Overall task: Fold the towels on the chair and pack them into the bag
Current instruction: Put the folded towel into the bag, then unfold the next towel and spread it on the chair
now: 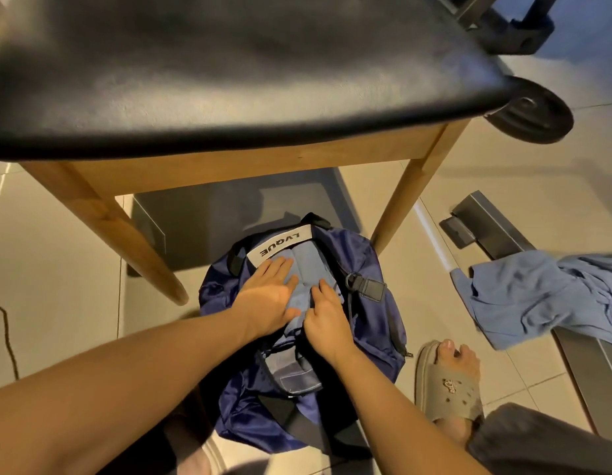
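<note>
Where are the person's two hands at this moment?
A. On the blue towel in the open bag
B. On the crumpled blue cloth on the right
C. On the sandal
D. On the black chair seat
A: the left hand lies flat on the blue towel inside the navy bag, and the right hand touches the same towel beside it.
</note>
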{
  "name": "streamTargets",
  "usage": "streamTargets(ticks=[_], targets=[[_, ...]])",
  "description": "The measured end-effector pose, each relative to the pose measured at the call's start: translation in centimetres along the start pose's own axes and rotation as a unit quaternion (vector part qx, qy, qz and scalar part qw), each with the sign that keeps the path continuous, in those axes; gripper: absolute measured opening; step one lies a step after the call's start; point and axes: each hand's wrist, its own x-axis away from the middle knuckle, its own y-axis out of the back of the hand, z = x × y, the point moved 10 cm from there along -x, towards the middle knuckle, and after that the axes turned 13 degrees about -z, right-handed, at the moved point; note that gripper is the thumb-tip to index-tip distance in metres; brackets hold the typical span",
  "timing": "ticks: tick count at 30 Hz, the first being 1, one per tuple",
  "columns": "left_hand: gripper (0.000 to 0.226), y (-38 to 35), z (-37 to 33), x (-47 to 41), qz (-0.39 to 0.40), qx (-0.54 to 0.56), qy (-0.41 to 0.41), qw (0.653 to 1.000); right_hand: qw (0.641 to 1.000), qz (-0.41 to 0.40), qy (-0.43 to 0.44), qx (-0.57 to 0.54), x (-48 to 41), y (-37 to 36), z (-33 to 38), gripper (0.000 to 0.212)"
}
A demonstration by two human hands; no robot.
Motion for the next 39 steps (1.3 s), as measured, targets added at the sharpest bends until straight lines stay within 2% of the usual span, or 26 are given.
streamTargets(ticks=[3,5,6,8,9,13,17,21,24,27,29,31,32,35,39], targets=[[0.077,0.0,0.1,-0.3,0.046,-0.002,0.018,0.999,0.999,0.049,-0.016,0.016,-0.3,-0.6,-0.3,0.058],[0.076,1.0,0.2,-0.4,0.064,-0.006,0.019,0.998,0.997,0.065,-0.029,0.018,-0.7,-0.2,-0.4,0.058],[0.07,2.0,0.1,-0.6,0.055,0.001,0.013,0.998,0.997,0.07,-0.029,0.026,-1.0,0.2,-0.4,0.053],[0.048,4.5,-0.6,-0.9,0.02,0.025,-0.004,0.999,0.998,0.054,-0.018,0.03,-1.0,1.9,-0.1,0.023],[0.037,5.7,-0.7,-1.1,0.013,0.032,-0.008,0.999,0.999,0.036,-0.005,0.015,-0.8,3.1,0.4,0.014],[0.015,9.7,-2.1,-3.1,0.018,0.015,-0.017,1.0,0.999,-0.031,0.009,-0.037,-0.1,8.6,0.9,0.025],[0.016,13.1,-5.4,-6.8,-0.015,0.049,0.004,0.999,0.993,-0.113,-0.011,-0.034,-0.6,15.8,-1.9,0.031],[0.013,15.4,-11.5,-11.1,-0.061,0.113,-0.014,0.992,0.986,-0.156,-0.044,-0.026,-1.1,22.2,-7.8,0.033],[0.014,15.6,-17.2,-14.3,-0.062,0.169,-0.038,0.983,0.976,-0.201,-0.083,-0.026,-1.5,26.4,-13.5,0.03],[0.02,12.9,-22.4,-18.3,-0.052,0.208,-0.048,0.976,0.965,-0.229,-0.129,-0.001,-1.9,29.6,-19.9,0.023],[0.024,10.1,-25.1,-21.0,-0.032,0.246,-0.028,0.968,0.96,-0.221,-0.172,0.03,-2.1,30.7,-24.5,0.022],[0.03,6.0,-27.4,-23.4,0.019,0.327,0.035,0.944,0.955,-0.202,-0.201,0.082,-2.2,31.4,-28.8,0.038],[0.033,3.5,-28.4,-24.4,0.052,0.384,0.085,0.918,0.948,-0.212,-0.213,0.107,-2.2,32.3,-30.7,0.041],[0.041,-3.5,-30.7,-26.5,0.104,0.544,0.235,0.798,0.915,-0.282,-0.251,0.142,-2.6,35.8,-35.2,0.044],[0.03,-7.9,-32.7,-28.3,0.088,0.587,0.314,0.741,0.928,-0.251,-0.243,0.129,-4.6,36.5,-38.4,0.051]])
